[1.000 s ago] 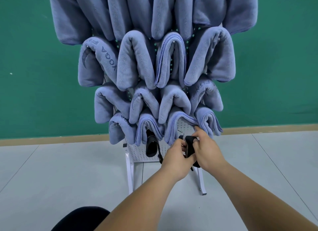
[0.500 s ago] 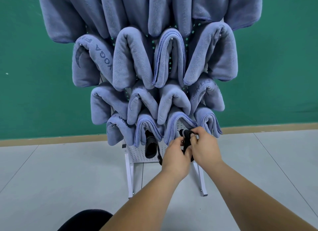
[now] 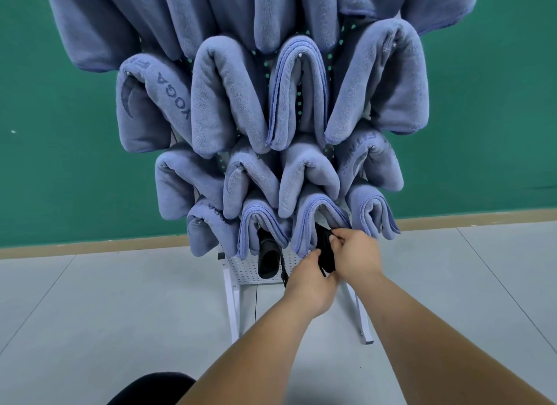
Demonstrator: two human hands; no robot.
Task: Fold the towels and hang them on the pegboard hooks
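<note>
Several folded blue-grey towels (image 3: 229,97) hang in rows on the hooks of a white pegboard stand (image 3: 247,269). Low on the board, just under the bottom row, both hands hold a small folded black cloth (image 3: 325,251). My right hand (image 3: 355,254) pinches its upper end near a hook under a towel (image 3: 319,214). My left hand (image 3: 310,281) grips its lower part from below. A second black folded cloth (image 3: 266,257) with a dangling strap hangs on a hook to the left.
The stand's white legs (image 3: 233,302) rest on a pale grey tiled floor (image 3: 90,314). A green wall (image 3: 54,133) with a tan skirting strip runs behind. A dark rounded shape (image 3: 150,389) sits at the bottom edge.
Both hands moved up and toward the board with the black cloth, bringing it under the bottom row of towels. The view has also drawn closer to the stand.
</note>
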